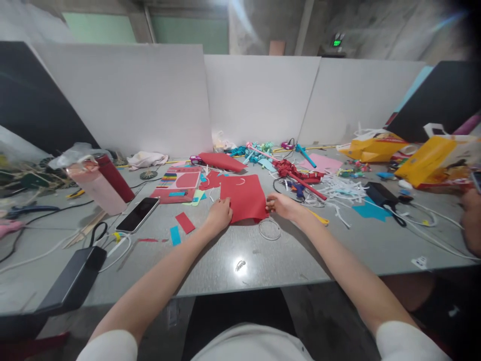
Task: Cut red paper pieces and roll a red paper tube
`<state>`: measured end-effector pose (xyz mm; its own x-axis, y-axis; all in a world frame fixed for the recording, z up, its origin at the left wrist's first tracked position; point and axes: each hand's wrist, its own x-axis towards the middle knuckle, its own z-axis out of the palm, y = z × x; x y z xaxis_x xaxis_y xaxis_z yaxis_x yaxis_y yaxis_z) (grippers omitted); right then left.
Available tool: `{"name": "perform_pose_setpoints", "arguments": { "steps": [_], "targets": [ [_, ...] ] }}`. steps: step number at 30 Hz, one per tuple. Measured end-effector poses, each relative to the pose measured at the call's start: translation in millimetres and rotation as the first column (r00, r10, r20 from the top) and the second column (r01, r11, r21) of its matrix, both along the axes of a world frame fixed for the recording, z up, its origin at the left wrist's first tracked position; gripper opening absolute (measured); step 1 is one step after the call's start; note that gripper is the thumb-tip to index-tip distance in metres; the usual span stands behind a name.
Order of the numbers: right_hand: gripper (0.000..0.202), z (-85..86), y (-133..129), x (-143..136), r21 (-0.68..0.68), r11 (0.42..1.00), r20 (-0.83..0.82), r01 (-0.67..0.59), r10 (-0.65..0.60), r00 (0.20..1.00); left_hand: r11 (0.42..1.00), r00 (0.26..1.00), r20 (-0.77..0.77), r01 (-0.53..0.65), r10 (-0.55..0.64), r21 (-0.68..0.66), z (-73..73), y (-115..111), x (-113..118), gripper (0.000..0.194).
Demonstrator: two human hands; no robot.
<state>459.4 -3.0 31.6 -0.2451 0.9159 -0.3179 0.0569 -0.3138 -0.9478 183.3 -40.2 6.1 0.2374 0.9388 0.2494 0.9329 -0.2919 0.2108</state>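
A red sheet of paper (244,198) lies in front of me, its lower right edge bent or uneven. My left hand (221,213) rests on its left edge, fingers closed together on the paper. At the right edge is my right hand (277,204), its fingers curled at the sheet's lower right corner; what is between the fingertips is too small to make out. A white cable loop (269,229) lies just below that corner. Small red (185,223) and blue (175,235) paper pieces sit left of my left hand.
A phone (138,214), a pink bottle (98,188) and a black adapter (75,278) stand or lie at the left. Red tied strips (296,175), white paper shreds (343,188) and yellow bags (438,160) are to the right. Another person's hand (471,215) shows at the far right.
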Motion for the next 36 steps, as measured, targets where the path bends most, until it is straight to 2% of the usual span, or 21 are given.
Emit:
{"name": "perform_pose_setpoints", "arguments": {
  "steps": [5,12,14,17,20,24,26,29,32,34,36],
  "targets": [
    [0.022,3.2,-1,-1,-0.083,0.995,-0.059,-0.048,0.043,0.997,1.0,1.0,0.012,0.015,-0.015,-0.005,1.5,0,-1,0.04],
    [0.024,-5.3,-1,-7,-0.066,0.995,-0.03,0.072,-0.074,0.997,0.998,0.988,0.149,-0.037,0.045,-0.053,5.3,-5,0,0.043],
    [0.025,-8.9,-3,-9,0.002,0.995,0.063,0.101,-0.101,0.993,0.998,0.978,0.207,-0.004,0.016,-0.061,7.0,-6,1,0.043],
    [0.017,-13.7,-2,-7,0.215,0.973,0.271,0.079,-0.137,0.953,0.99,0.96,0.26,0.126,-0.105,-0.064,10.6,-8,4,0.043],
    [0.01,-12.7,3,-1,0.335,0.94,0.333,0.072,-0.189,0.924,0.973,0.947,0.249,0.224,-0.202,-0.063,20.0,-17,10,0.043],
    [0.013,-2.5,10,10,0.518,0.847,0.381,0.123,-0.357,0.853,0.964,0.961,0.132,0.253,-0.242,-0.077,49.5,-47,14,0.041],
    [0.016,1.6,11,14,0.556,0.827,0.422,0.079,-0.363,0.831,0.965,0.96,0.138,0.254,-0.244,-0.062,67.3,-69,7,0.041],
    [0.021,2.9,10,19,0.533,0.845,0.554,-0.048,-0.305,0.775,0.991,0.971,0.203,0.135,-0.127,-0.024,84.2,-106,-21,0.044],
    [0.038,1.8,4,19,0.546,0.828,0.709,-0.129,-0.374,0.598,0.994,0.966,0.237,-0.099,0.107,-0.045,83.1,-147,-68,0.043],
    [0.055,3.9,-5,12,0.619,0.767,0.734,-0.171,-0.486,0.475,0.97,0.943,0.235,-0.243,0.235,0.005,75.4,-179,-106,0.043],
    [0.057,10.1,-20,-4,0.706,0.662,0.696,-0.253,-0.583,0.419,0.892,0.876,0.236,-0.447,0.42,0.071,65.3,-214,-144,0.042]
  ]
}}
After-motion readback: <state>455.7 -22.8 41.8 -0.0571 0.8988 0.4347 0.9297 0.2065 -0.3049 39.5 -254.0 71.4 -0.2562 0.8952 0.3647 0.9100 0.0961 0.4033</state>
